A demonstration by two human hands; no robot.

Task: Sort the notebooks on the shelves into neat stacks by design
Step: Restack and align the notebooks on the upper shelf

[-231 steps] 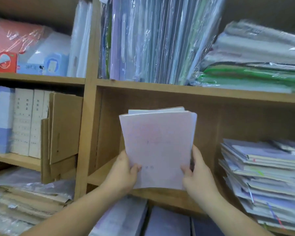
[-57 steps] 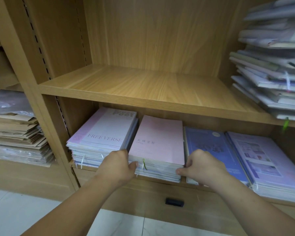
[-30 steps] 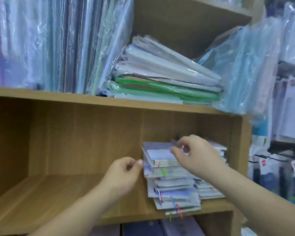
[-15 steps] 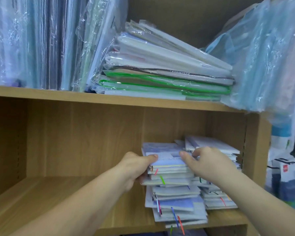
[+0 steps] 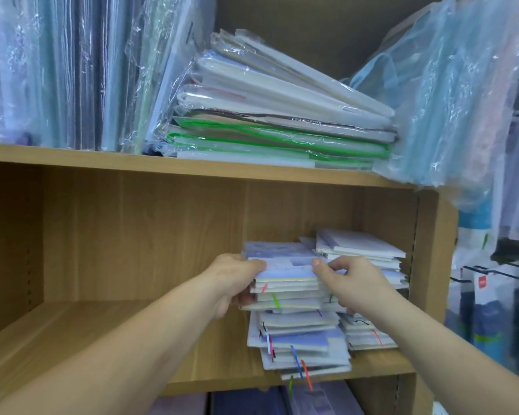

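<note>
The fingers of the left hand (image 5: 236, 282) are hidden beneath the left edge of the front stack (image 5: 288, 295), and only the thumb is seen on top. The fingertips of the right hand (image 5: 354, 287) are lost where that stack meets the rear stack (image 5: 360, 247), whose lower front is covered by the hand. The cover print between the two thumbs is too blurred to be read. Below the fingers, the lower-shelf notebooks (image 5: 246, 402) and both forearms are cut off by the bottom edge. Above the fingers, labels on the wrapped packs (image 5: 282, 127) cannot be made out. Right of the fingers, the hanging goods (image 5: 492, 310) are blurred and cropped.
</note>
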